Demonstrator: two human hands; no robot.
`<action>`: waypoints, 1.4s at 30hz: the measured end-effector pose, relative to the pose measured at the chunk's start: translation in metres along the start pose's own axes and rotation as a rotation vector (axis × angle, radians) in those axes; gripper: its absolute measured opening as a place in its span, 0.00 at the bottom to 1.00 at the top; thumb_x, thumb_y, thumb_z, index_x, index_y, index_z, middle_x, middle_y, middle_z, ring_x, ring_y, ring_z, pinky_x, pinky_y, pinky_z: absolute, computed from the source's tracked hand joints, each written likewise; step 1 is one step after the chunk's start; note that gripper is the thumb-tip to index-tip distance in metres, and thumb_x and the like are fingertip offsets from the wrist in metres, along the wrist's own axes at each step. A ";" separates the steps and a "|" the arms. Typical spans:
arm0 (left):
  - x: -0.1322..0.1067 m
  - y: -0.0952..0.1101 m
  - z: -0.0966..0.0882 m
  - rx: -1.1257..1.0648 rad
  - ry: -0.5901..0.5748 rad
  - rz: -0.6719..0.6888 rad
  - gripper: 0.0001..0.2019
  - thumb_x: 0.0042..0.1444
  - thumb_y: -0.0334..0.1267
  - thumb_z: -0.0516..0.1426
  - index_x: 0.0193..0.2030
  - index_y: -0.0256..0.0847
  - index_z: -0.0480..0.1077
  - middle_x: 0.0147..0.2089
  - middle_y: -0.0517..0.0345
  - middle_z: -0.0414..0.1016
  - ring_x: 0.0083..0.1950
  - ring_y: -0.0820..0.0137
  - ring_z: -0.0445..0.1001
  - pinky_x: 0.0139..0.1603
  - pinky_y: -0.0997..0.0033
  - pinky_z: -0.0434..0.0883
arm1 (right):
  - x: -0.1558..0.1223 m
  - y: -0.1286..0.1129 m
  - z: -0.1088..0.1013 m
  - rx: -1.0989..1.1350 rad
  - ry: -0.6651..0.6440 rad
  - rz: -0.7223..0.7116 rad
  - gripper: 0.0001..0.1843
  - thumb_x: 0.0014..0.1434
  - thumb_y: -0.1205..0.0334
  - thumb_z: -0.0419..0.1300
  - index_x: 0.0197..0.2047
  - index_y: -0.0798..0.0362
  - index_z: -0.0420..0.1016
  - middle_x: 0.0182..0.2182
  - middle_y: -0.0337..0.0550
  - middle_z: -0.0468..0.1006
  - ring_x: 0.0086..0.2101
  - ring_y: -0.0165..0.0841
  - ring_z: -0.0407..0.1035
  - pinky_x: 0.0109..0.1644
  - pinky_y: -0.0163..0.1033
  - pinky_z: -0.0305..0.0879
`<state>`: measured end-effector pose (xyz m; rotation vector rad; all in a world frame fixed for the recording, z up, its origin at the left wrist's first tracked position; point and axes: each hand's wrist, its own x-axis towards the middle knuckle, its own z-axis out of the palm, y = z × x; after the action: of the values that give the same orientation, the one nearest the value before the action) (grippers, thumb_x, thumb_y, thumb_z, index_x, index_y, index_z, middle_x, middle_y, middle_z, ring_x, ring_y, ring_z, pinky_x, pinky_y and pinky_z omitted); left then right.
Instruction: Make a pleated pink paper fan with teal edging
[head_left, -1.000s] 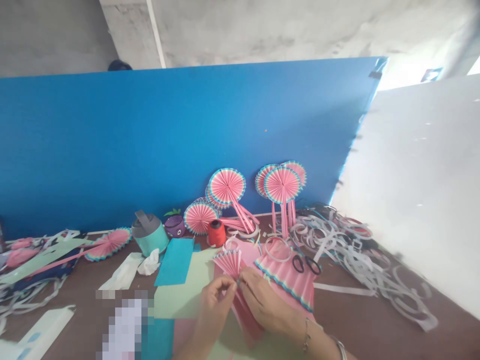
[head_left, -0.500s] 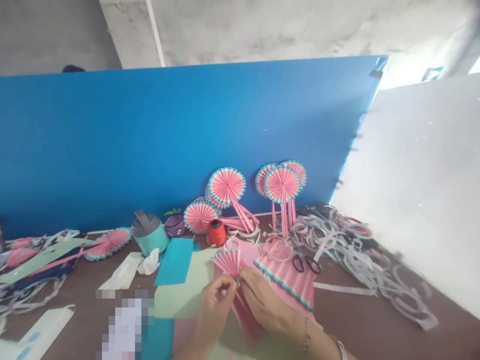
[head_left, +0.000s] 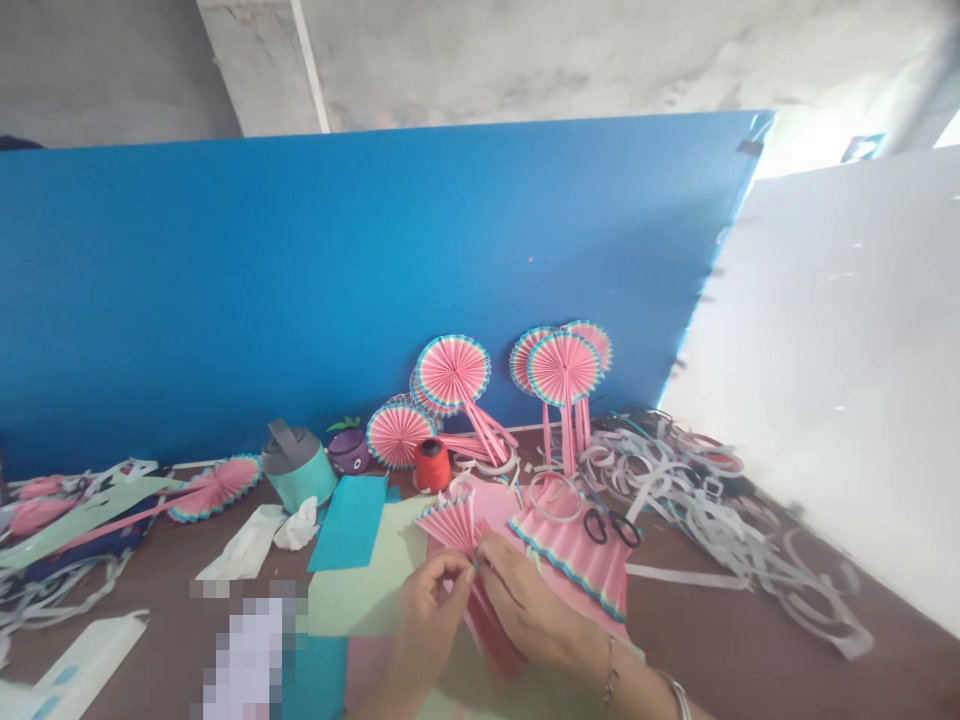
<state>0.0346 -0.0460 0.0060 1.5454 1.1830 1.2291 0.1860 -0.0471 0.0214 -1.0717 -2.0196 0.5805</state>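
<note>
A pleated pink paper fan [head_left: 454,524] with a blue edge is held at its middle over the table. My left hand [head_left: 426,612] pinches it from the left with thumb and forefinger. From the right, my right hand [head_left: 526,604] pinches the same spot; a bracelet shows on its wrist. The fan's top spreads out above the fingers, and its lower folds [head_left: 491,640] hang down between my hands. Light green paper [head_left: 367,590] lies under them.
Another pleated pink sheet [head_left: 576,556] with scissors [head_left: 611,527] and a tape ring lies just right. Finished round fans [head_left: 452,372] lean on the blue board [head_left: 300,290]. An orange thread spool [head_left: 433,466], a teal tape roll [head_left: 300,468], teal paper [head_left: 351,520] and curled paper strips [head_left: 705,500] surround.
The fan's top has spread a little wider and tilted left. Both hands stay pinched at the same place.
</note>
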 end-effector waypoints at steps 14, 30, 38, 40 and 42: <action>0.000 -0.001 -0.002 0.056 0.001 0.070 0.11 0.56 0.42 0.54 0.28 0.38 0.70 0.29 0.55 0.73 0.33 0.68 0.71 0.36 0.72 0.69 | 0.000 0.002 0.001 0.004 -0.038 0.031 0.10 0.62 0.70 0.41 0.32 0.50 0.58 0.29 0.40 0.66 0.31 0.32 0.60 0.36 0.39 0.59; 0.001 -0.002 -0.003 0.554 0.098 0.687 0.08 0.58 0.27 0.51 0.34 0.41 0.69 0.31 0.56 0.75 0.36 0.69 0.74 0.39 0.70 0.72 | 0.002 -0.002 0.000 0.088 -0.054 0.228 0.08 0.59 0.67 0.47 0.30 0.52 0.62 0.27 0.38 0.67 0.29 0.31 0.61 0.34 0.36 0.58; -0.001 -0.001 -0.003 0.597 0.089 0.753 0.09 0.59 0.28 0.50 0.39 0.40 0.71 0.35 0.53 0.75 0.39 0.68 0.75 0.41 0.66 0.74 | 0.006 -0.001 0.002 0.093 -0.016 0.355 0.08 0.53 0.71 0.50 0.24 0.53 0.61 0.21 0.34 0.64 0.25 0.28 0.57 0.29 0.33 0.52; -0.001 -0.003 -0.003 0.600 0.087 0.752 0.10 0.59 0.28 0.50 0.40 0.40 0.72 0.35 0.52 0.75 0.40 0.67 0.75 0.42 0.66 0.74 | 0.008 -0.002 0.000 0.127 -0.014 0.365 0.08 0.53 0.71 0.51 0.24 0.53 0.62 0.21 0.34 0.65 0.25 0.28 0.57 0.29 0.33 0.52; 0.000 -0.005 -0.003 0.599 0.099 0.762 0.10 0.59 0.27 0.50 0.41 0.40 0.71 0.36 0.52 0.75 0.40 0.67 0.74 0.42 0.65 0.74 | 0.008 -0.003 -0.001 0.181 -0.015 0.367 0.08 0.54 0.70 0.51 0.24 0.53 0.63 0.22 0.34 0.65 0.26 0.29 0.58 0.30 0.33 0.54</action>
<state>0.0308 -0.0451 0.0020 2.5653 1.1114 1.5068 0.1821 -0.0419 0.0276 -1.3368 -1.7517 0.9437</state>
